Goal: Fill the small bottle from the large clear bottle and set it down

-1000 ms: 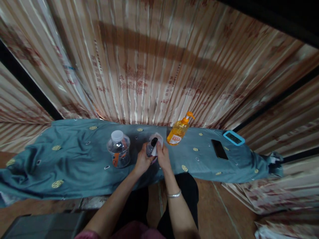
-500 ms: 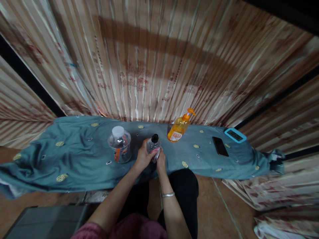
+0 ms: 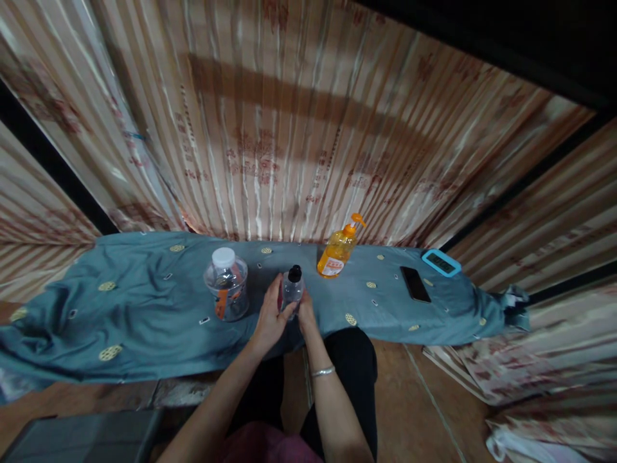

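Observation:
A small clear bottle with a black cap stands upright between my two hands, over the front part of the cloth-covered table. My left hand is wrapped round its left side, thumb across the front. On the other side my right hand grips the bottle low down; its fingertips are partly hidden. To the left is a clear plastic container with orange print, with a white-capped bottle inside or behind it, I cannot tell which. Behind and to the right stands a pump bottle of orange liquid.
A dark phone lies at the right, with a blue-framed digital clock beyond it. The table wears a wrinkled teal cloth. A striped curtain hangs close behind. A grey box sits below at the left.
Both hands have turned the bottle, so its pink-and-white label no longer faces me and clear plastic shows instead. The whole view has shifted slightly.

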{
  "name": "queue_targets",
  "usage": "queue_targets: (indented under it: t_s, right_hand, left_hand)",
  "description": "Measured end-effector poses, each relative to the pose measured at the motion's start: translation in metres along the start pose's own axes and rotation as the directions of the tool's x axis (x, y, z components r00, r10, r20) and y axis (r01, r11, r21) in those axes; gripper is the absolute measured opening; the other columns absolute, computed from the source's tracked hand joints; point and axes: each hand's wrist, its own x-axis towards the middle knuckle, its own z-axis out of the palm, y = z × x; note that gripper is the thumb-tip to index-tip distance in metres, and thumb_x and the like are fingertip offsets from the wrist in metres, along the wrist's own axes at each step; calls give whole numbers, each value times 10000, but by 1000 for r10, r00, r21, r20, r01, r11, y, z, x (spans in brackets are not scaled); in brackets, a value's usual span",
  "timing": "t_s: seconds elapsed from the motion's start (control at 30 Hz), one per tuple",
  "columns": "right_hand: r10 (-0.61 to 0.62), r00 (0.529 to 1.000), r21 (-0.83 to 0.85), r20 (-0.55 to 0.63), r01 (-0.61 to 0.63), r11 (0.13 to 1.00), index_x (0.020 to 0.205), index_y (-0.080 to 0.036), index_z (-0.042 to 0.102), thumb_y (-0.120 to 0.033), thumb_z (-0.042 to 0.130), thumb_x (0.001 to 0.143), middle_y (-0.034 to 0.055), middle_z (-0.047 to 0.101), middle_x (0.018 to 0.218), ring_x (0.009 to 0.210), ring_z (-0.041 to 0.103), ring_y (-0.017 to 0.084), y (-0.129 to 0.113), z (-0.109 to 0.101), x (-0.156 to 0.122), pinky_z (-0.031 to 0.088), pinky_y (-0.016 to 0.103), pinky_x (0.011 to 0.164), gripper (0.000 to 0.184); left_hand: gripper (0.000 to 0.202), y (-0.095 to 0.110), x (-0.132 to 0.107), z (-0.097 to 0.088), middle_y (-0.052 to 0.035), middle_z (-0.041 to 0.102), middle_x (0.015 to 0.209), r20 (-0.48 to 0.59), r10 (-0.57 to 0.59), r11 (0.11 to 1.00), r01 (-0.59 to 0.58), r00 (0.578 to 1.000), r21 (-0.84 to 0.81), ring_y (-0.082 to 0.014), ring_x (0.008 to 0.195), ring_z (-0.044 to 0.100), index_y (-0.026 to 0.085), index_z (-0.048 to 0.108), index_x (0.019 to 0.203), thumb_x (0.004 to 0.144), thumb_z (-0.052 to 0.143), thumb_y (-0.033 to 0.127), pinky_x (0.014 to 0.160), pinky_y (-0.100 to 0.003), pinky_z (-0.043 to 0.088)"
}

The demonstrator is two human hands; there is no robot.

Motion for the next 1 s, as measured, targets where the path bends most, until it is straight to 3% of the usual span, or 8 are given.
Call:
queue_targets:
  t_s: [0.17,0.3,0.43,0.63,0.73,0.8,0.9,1.0]
  right_hand:
    - [24,999,19,-43,-23,1000,1443,-212,722,-451,803,1120,103,755,1445,1205,789,285,11,-8,-19,686,511,1027,410]
    - [-65,995,33,-76,68,997,1431,-208,728,-475,791,1126,97,764,1424,1187,794,285,-13,-16,-19,687,505,1019,410]
    - [-181,983,-20,-38,181,983,1390,-205,751,-480,786,1129,93,775,1419,1218,789,293,-31,-15,-21,671,524,1061,380]
    - [-174,980,-91,-93,165,982,1499,-229,703,-445,805,1117,121,697,1575,1355,736,331,-5,-10,-26,635,583,1138,450]
    - [-74,994,-96,-83,66,993,1457,-234,723,-449,790,1129,110,735,1502,1254,774,294,15,-14,-26,675,523,1065,398]
    - [1,998,-103,-56,-7,995,1415,-228,739,-452,785,1134,98,764,1429,1169,794,266,24,-16,-25,694,480,1004,362]
    - [35,999,-110,-20,-37,993,1416,-205,732,-454,800,1124,92,772,1392,1142,802,268,23,-18,-20,700,478,976,390]
    - [-50,999,-120,-5,49,992,1429,-207,729,-460,798,1124,96,767,1417,1176,798,281,5,-18,-10,695,495,1003,403]
  left_hand:
    - [899,9,25,-15,-163,653,1665,65,-67,996,63,996,55,-391,1586,603,258,657,1566,726,975,313,1356,-599,482]
    - [795,16,26,-7,-130,763,1473,67,-98,995,97,993,20,-355,1448,700,236,689,1455,710,963,276,1294,-546,547]
    - [794,15,19,3,-117,774,1416,-12,-119,992,118,993,-43,-320,1306,771,231,625,1432,709,951,273,1216,-523,602]
    - [935,7,14,6,-231,673,1575,-11,-29,999,29,1000,33,-413,1513,660,181,540,1603,760,903,361,1329,-624,500]
    - [1047,1,11,1,-227,581,1709,22,-17,999,16,1000,27,-414,1665,522,196,476,1692,755,913,361,1414,-617,396]
    - [983,-2,8,-4,-201,569,1736,66,-41,999,41,997,-6,-391,1717,459,208,497,1688,790,875,332,1446,-600,341]
    - [850,-3,8,-12,-181,612,1695,110,-91,994,97,990,-47,-395,1696,489,219,584,1626,823,848,301,1423,-617,380]
    - [792,1,13,-14,-155,684,1578,71,-102,995,101,992,6,-401,1577,601,239,676,1532,773,899,276,1365,-623,463]
